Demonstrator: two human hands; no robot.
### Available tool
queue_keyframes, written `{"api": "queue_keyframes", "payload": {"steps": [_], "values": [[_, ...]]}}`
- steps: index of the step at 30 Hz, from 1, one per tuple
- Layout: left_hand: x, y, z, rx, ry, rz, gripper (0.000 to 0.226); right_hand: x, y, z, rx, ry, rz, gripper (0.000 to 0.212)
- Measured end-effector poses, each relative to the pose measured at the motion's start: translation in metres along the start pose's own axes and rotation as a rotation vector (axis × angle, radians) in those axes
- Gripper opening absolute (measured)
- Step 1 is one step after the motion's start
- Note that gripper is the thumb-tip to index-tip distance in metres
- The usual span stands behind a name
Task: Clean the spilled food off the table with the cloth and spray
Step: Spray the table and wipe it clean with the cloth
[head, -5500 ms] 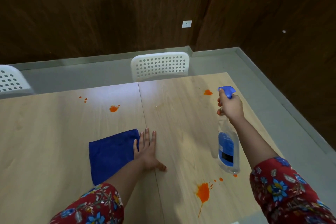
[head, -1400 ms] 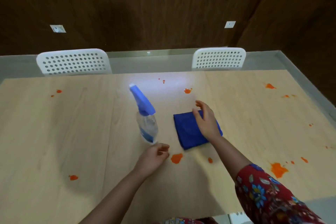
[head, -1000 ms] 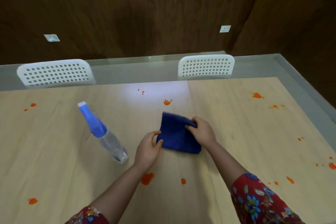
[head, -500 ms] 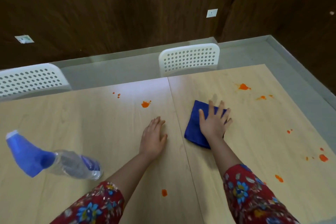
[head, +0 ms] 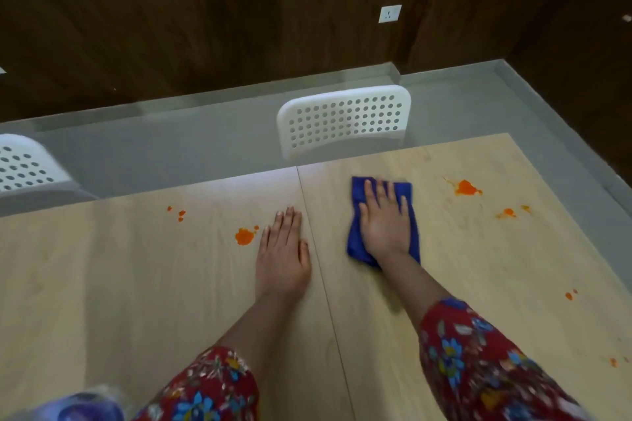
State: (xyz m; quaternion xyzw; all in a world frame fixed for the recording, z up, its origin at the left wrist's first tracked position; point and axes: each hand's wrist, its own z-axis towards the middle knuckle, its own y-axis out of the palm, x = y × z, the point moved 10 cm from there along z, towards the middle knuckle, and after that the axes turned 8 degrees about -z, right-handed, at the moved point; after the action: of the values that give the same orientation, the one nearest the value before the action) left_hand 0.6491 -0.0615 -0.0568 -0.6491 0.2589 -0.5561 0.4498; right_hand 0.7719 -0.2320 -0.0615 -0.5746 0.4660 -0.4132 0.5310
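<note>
Right hand (head: pixel 384 225) lay flat, fingers straight and spread, pressing the folded blue cloth (head: pixel 356 190) onto the pale wood-grain counter (head: pixel 136 284). Left hand (head: pixel 282 256), released and flat, rested palm-down just left of the cloth. A glossy orange splat (head: pixel 244 236) sat farther left of the cloth.

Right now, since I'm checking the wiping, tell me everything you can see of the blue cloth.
The blue cloth is dark blue, soft-looking fabric, shaped as a rough rectangle and lying flat on the pale wooden table, right of its seam, near the far edge. The right hand presses on it, fingers straight and spread, hiding its middle.
</note>
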Motion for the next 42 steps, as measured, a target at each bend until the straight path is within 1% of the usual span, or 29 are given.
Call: {"api": "queue_keyframes", "payload": {"steps": [2, 4, 5, 6, 7, 9, 11, 12, 15, 17, 19, 21, 23, 24, 26, 28, 30, 31, 33, 35, 37, 39, 42], "values": [[-0.001, 0.001, 0.000, 0.000, 0.000, 0.003, 0.061, -0.042, 0.001, 0.004, -0.004, -0.123, 0.018, 0.056], [-0.002, 0.003, -0.002, -0.021, -0.004, -0.006, 0.058, -0.071, 0.007, -0.036, 0.001, -0.328, -0.023, 0.058], [-0.003, 0.004, -0.001, -0.024, -0.008, -0.008, 0.057, -0.072, 0.010, -0.059, 0.006, -0.399, -0.044, 0.057], [-0.003, 0.003, 0.000, -0.017, -0.011, -0.008, 0.057, -0.063, 0.011, -0.078, 0.010, -0.425, -0.064, 0.057], [-0.003, 0.003, 0.001, -0.008, -0.010, -0.004, 0.057, -0.049, 0.014, -0.085, 0.019, -0.413, -0.088, 0.056], [0.001, 0.001, 0.000, 0.000, -0.003, 0.001, 0.058, -0.023, 0.011, -0.070, 0.016, -0.291, -0.103, 0.055], [-0.001, 0.003, 0.000, -0.012, -0.003, 0.005, 0.059, -0.027, 0.009, -0.035, -0.020, -0.179, -0.068, 0.056], [-0.001, 0.003, 0.000, -0.010, -0.008, 0.009, 0.059, -0.038, 0.006, -0.014, -0.024, -0.158, -0.030, 0.056], [-0.001, 0.003, 0.000, -0.015, -0.011, 0.017, 0.060, -0.093, -0.001, 0.043, -0.048, -0.203, 0.052, 0.052], [-0.002, 0.004, -0.001, -0.026, -0.023, 0.006, 0.061, -0.115, -0.002, 0.054, -0.052, -0.234, 0.044, 0.051], [-0.001, 0.003, -0.001, -0.029, -0.015, 0.006, 0.062, -0.115, 0.001, 0.032, -0.047, -0.275, 0.032, 0.052], [0.000, 0.004, -0.001, -0.036, -0.006, 0.006, 0.061, -0.101, 0.007, -0.018, -0.047, -0.333, 0.050, 0.056], [-0.001, 0.005, 0.000, -0.040, -0.011, -0.007, 0.059, -0.083, 0.012, -0.061, -0.059, -0.330, 0.075, 0.057], [0.000, 0.005, 0.000, -0.038, -0.011, -0.007, 0.059, -0.077, 0.014, -0.067, -0.054, -0.324, 0.078, 0.057], [0.000, 0.004, 0.000, -0.037, -0.008, 0.007, 0.060, -0.082, 0.012, -0.047, -0.030, -0.334, 0.071, 0.055], [-0.001, 0.005, 0.000, -0.040, -0.006, 0.013, 0.061, -0.099, 0.006, -0.003, -0.020, -0.345, 0.056, 0.053], [-0.001, 0.004, 0.000, -0.028, -0.008, 0.007, 0.060, -0.113, -0.002, 0.039, -0.023, -0.304, 0.068, 0.052], [0.000, 0.002, -0.001, -0.016, -0.017, 0.004, 0.059, -0.118, -0.004, 0.051, -0.025, -0.286, 0.077, 0.051], [0.002, -0.003, 0.002, 0.021, -0.050, 0.007, 0.056, -0.120, -0.005, 0.057, -0.028, -0.306, 0.075, 0.051], [0.009, -0.006, 0.015, 0.061, -0.092, -0.014, 0.051, -0.105, -0.004, 0.051, -0.020, -0.351, 0.054, 0.052], [0.035, -0.001, 0.036, 0.068, -0.044, -0.031, 0.050, -0.071, -0.005, 0.056, 0.000, -0.331, 0.046, 0.052], [0.066, 0.012, 0.056, 0.031, 0.053, -0.048, 0.056, -0.026, -0.005, 0.070, 0.010, -0.243, 0.048, 0.052], [0.100, 0.045, 0.075, -0.091, 0.141, -0.053, 0.063, 0.062, -0.007, 0.100, 0.040, -0.074, 0.028, 0.051]]}}
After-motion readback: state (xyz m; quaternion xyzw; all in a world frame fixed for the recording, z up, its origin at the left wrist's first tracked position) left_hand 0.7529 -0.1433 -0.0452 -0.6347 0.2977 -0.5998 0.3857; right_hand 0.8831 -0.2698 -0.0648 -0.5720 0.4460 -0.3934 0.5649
